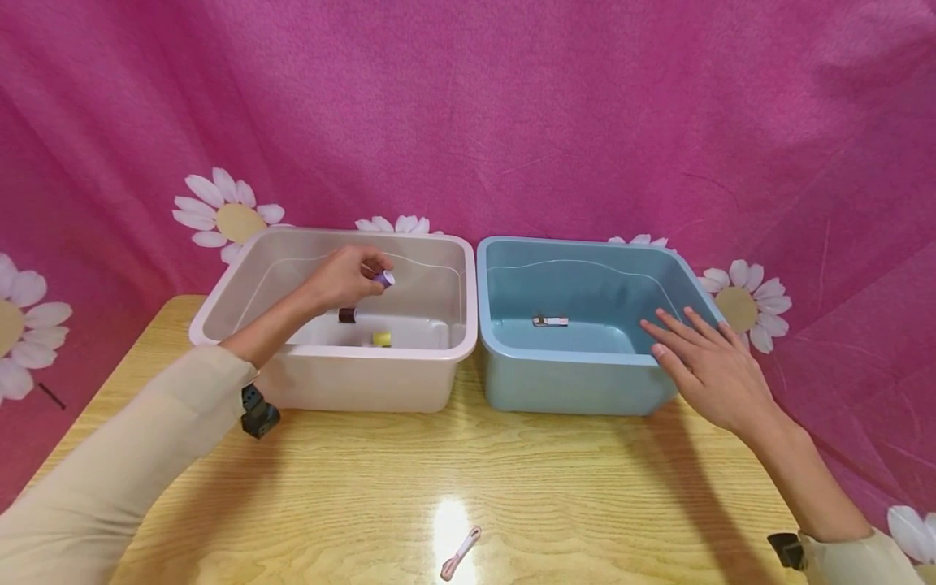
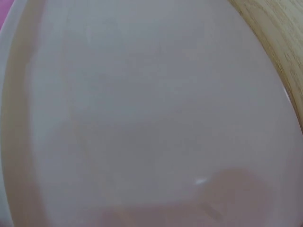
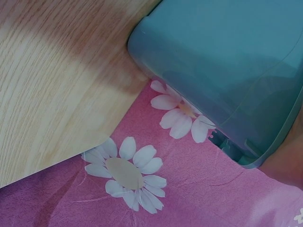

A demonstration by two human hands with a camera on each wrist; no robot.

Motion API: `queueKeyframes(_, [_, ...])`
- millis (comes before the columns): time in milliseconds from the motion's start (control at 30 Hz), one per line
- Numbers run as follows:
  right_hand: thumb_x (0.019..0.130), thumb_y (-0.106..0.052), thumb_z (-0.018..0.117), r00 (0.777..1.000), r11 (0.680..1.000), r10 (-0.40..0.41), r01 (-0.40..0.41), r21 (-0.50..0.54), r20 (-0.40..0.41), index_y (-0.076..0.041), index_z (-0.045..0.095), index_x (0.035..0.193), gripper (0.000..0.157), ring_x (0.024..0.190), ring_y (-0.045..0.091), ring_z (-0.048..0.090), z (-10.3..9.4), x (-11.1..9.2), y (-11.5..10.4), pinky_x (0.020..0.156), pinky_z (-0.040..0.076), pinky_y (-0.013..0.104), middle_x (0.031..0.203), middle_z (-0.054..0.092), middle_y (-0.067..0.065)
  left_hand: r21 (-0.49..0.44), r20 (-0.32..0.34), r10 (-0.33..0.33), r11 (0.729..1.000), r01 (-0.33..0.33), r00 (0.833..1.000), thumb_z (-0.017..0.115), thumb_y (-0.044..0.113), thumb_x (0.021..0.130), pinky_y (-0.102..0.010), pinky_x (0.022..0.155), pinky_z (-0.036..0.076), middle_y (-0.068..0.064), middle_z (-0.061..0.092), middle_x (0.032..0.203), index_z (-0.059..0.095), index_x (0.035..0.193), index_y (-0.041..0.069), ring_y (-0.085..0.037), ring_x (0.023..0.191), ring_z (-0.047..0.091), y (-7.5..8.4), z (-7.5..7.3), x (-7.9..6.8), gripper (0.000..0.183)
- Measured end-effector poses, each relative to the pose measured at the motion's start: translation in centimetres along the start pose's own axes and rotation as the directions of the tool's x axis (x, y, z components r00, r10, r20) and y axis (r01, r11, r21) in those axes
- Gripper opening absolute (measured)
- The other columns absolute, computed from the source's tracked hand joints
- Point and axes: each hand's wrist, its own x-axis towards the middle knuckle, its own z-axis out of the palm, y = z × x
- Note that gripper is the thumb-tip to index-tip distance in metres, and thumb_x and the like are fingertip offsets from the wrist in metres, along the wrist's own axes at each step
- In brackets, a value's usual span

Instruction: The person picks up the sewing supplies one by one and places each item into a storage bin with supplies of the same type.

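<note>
A small purple thread spool [image 1: 384, 279] hangs over the pale pink bin [image 1: 398, 353], left of centre in the head view, pinched between the thumb and fingers of the left grip [image 1: 344, 280]. It should be light and stiff, hard to damage, though smooth wound thread may slip; its barrel is the likeliest place to hold, the white end left free. Below it in that bin lie a dark brown spool [image 1: 347, 315] and a yellow one [image 1: 382, 338]. Right of centre, the right grip [image 1: 709, 374] holds nothing, fingers spread at the blue bin's [image 1: 578, 357] right side; a small banded bundle [image 1: 550, 322] lies inside. A folded pink cord [image 1: 461, 554] rests on the worktop [image 1: 351, 479], bottom centre. No brand or writing is legible.
</note>
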Motion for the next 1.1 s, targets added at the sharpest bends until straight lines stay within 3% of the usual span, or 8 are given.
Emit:
queueKeyframes(200, [0.096,-0.036,0.045,1.0,1.0,0.0,0.0,0.002,0.001,-0.024,0.045,0.137,0.043,0.136,0.028,0.018,0.0,0.0,0.0,0.105,0.006,0.057,0.143,0.037,0.003,0.03,-0.018,0.018,0.999,-0.017,1.0,0.062,-0.003,0.079,-0.037,0.076,0.049,-0.019,0.061,0.097,0.06,0.104,-0.005,-0.031,0.093,0.057,-0.4,-0.1,0.1,0.025])
queueKeyframes(467, [0.097,-0.036,0.043,1.0,1.0,0.006,-0.006,0.007,0.004,-0.025,0.044,0.138,0.043,0.135,0.029,0.019,0.0,0.0,-0.2,0.105,0.005,0.056,0.143,0.037,0.003,0.062,0.007,0.023,0.998,-0.024,1.0,0.064,-0.005,0.078,-0.037,0.075,0.048,-0.019,0.062,0.092,0.059,0.098,-0.005,-0.029,0.086,0.058,-1.0,0.0,0.3,0.021])
queueKeyframes(867, [0.096,-0.037,0.043,1.0,1.0,-0.002,0.002,-0.003,-0.003,-0.024,0.044,0.138,0.043,0.135,0.029,0.019,0.0,0.0,-0.1,0.105,0.005,0.056,0.143,0.037,0.003,0.186,0.104,0.06,0.979,-0.078,0.993,0.065,-0.005,0.077,-0.04,0.079,0.047,-0.018,0.063,0.09,0.061,0.095,-0.005,-0.029,0.086,0.058,-1.7,0.6,0.6,0.018])
queueKeyframes(1100, [0.096,-0.037,0.043,1.0,1.0,-0.001,0.001,-0.003,-0.006,-0.024,0.045,0.137,0.043,0.135,0.029,0.02,0.0,0.0,-0.1,0.105,0.005,0.055,0.142,0.037,0.003,0.226,0.189,0.058,0.969,-0.101,0.98,0.066,-0.005,0.073,-0.031,0.063,0.049,-0.009,0.063,0.076,0.06,0.085,-0.003,-0.023,0.074,0.057,-2.1,0.9,0.6,0.014])
